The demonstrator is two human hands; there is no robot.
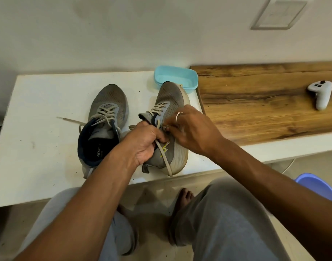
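Observation:
Two grey running shoes stand on a white table [39, 151]. The left shoe [105, 117] lies flat with its laces loose and one lace end trailing to the left. The right shoe [170, 102] is tipped onto its side, sole to the right. My left hand [144, 142] grips this shoe at the collar, fingers curled round the opening. My right hand [191, 129], with a ring on one finger, pinches the beige lace [166, 159] at the upper eyelets. The lace's free end hangs down over the shoe's side to the table edge.
A light blue plastic box [175, 76] sits behind the right shoe's toe. To the right lies a wooden board [265, 102] with a white game controller [321, 95] on it. A blue stool [317, 187] stands at the right. My knees and bare feet are below the table.

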